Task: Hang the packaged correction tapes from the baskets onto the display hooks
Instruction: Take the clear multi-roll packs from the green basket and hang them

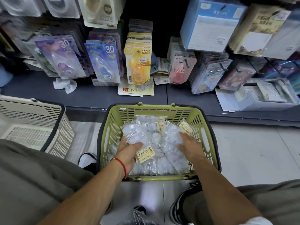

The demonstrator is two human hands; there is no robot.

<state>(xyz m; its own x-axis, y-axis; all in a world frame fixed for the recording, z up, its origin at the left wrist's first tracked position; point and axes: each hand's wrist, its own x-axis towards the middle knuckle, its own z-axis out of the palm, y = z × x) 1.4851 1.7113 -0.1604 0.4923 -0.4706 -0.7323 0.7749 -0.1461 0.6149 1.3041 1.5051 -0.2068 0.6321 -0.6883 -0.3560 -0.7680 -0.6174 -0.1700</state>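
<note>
Left hand [128, 151] grips a clear packet [138, 140] inside the green basket [107, 135], long axis running up-left, away toward the shelf. Right hand [190, 145] presses flat, fingers spread, on a neighbouring packet [172, 153]. Display hooks [186, 64] beyond the basket.

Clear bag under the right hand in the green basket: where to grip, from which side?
Probably by its upper end near the yellow label, coming from above. The clear bag lies slanted on the pile in the green basket, lumpy and slippery in the middle, where the right hand rests. The flat label end looks easier for fingers to pinch.
</note>
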